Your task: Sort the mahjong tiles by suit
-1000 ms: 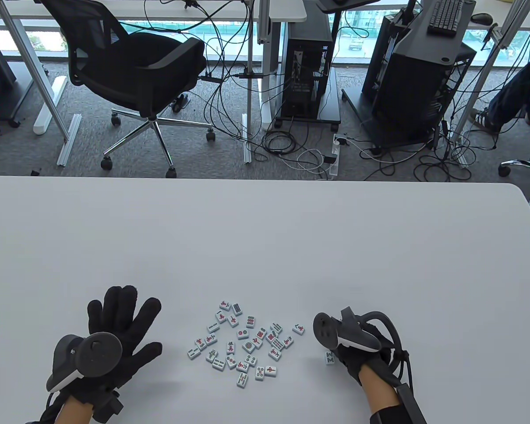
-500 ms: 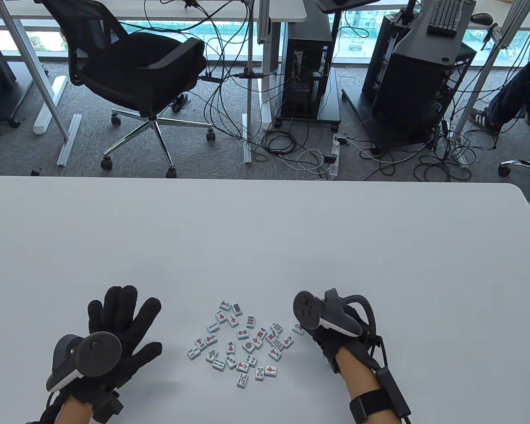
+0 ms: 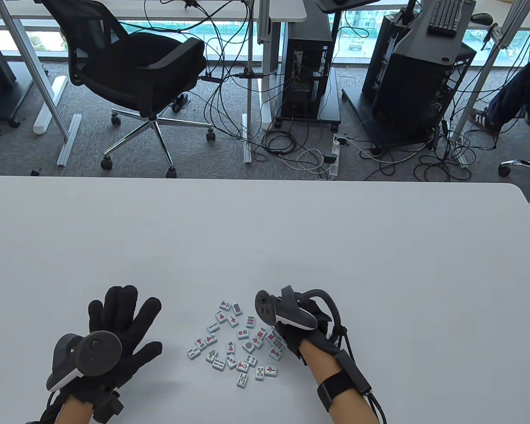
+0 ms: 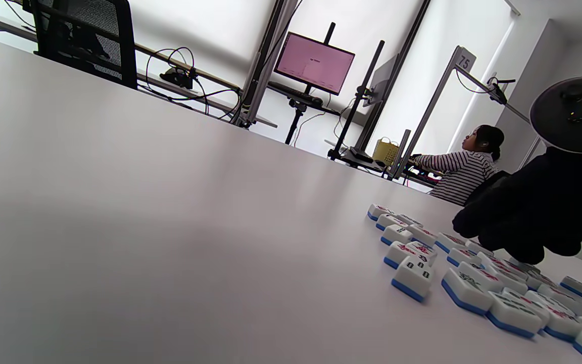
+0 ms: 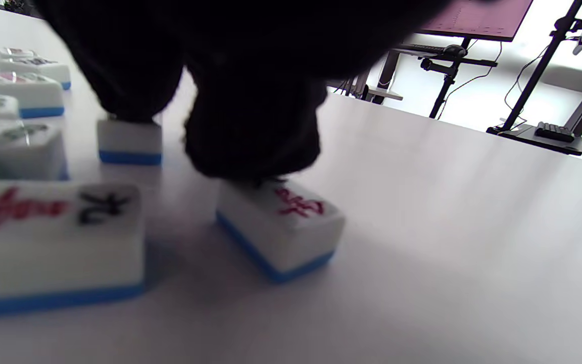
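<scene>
The right hand (image 3: 307, 329) covers some tiles (image 3: 240, 342). Its fingers (image 5: 253, 131) hide part of one tile (image 5: 283, 227). The marks are too blurry to read.

White mahjong tiles (image 3: 240, 342) with blue bases and red, black and green markings lie on the pale grey table (image 3: 265, 238). Beside the tiles, both black-gloved hands carry dark grey-and-white trackers (image 3: 86, 353).

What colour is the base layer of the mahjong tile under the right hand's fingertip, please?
Blue, beneath a white top, on the tile; the right wrist view shows it best.
</scene>
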`<state>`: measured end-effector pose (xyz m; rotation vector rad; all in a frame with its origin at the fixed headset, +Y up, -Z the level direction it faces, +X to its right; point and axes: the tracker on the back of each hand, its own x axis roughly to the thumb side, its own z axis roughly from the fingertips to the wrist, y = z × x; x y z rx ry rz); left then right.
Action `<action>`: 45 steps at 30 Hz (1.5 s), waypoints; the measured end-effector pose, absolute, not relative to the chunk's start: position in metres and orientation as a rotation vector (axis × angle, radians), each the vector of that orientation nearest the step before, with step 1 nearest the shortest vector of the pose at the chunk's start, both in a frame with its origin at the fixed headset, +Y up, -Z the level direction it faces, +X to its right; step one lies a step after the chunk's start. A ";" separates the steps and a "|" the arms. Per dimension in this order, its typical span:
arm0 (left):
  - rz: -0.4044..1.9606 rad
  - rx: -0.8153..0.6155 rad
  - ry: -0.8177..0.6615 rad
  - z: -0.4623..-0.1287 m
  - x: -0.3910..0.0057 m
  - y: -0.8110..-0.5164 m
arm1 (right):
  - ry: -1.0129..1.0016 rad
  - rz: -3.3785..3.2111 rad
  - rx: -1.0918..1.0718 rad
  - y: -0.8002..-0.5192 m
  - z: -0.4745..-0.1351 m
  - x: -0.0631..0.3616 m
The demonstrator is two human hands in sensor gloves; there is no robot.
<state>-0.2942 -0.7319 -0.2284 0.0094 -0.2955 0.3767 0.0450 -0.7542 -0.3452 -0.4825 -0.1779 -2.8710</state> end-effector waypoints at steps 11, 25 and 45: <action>0.385 0.002 -0.295 -0.230 -0.295 -0.733 | -0.258 -2.658 -0.711 -0.747 -0.339 0.030; 0.385 0.000 -0.298 -0.230 -0.295 -0.733 | -0.183 -2.686 -0.754 -0.748 -0.335 0.040; 0.378 -0.015 -0.292 -0.230 -0.294 -0.735 | -0.292 -2.711 -0.677 -0.756 -0.261 0.120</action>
